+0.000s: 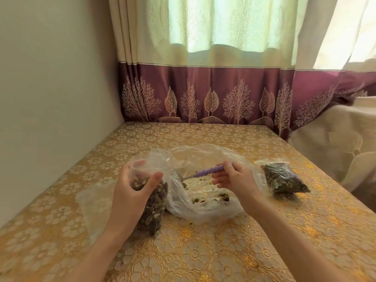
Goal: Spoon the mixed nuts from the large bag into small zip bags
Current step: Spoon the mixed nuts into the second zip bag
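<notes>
The left hand (132, 192) curls round a small zip bag (151, 202), nearly full and standing on the table (203, 257), holding its mouth open. The right hand (236, 180) pinches the purple handle of a spoon (205, 171), its bowl inside the large bag (205, 192) just right of the small one, where few nuts remain. The thin film looks soft and slippery (likely to sag if released), so gripping high near the rim seems wise. A filled bag (284, 180) lies further right. The gold floral tablecloth meets a wall at left and curtains (203, 78) at the far side.
</notes>
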Demonstrator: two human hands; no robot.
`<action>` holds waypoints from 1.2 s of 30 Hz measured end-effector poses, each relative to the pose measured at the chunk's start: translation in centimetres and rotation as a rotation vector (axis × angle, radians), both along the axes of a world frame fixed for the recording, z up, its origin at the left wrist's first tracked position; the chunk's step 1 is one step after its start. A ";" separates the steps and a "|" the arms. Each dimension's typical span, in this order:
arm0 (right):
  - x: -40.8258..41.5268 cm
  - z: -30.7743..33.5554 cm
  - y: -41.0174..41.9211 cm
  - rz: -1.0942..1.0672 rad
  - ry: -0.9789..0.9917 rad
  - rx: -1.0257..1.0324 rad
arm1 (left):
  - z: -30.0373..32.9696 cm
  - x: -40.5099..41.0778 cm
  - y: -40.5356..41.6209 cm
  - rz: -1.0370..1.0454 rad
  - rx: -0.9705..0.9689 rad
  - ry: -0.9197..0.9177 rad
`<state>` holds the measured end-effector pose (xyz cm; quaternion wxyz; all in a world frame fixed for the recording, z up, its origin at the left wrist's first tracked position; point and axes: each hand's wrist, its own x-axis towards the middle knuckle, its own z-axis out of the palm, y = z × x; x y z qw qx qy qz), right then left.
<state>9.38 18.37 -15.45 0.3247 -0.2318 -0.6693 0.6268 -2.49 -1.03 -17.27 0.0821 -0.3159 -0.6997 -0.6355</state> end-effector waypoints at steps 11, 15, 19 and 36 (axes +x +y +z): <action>-0.3 0.6 -0.7 -0.006 -0.072 -0.308 | 0.3 0.3 -0.2 0.001 -0.001 -0.031; 0.0 0.7 -0.5 -0.016 -0.044 -0.358 | 0.2 0.3 -0.2 -0.003 0.007 -0.037; 0.3 1.1 -0.1 -0.055 -0.027 -0.380 | 0.2 0.3 -0.1 -0.008 0.013 -0.025; 2.1 6.7 -0.4 -0.054 0.250 -0.269 | 0.2 0.3 0.0 -0.004 0.005 -0.011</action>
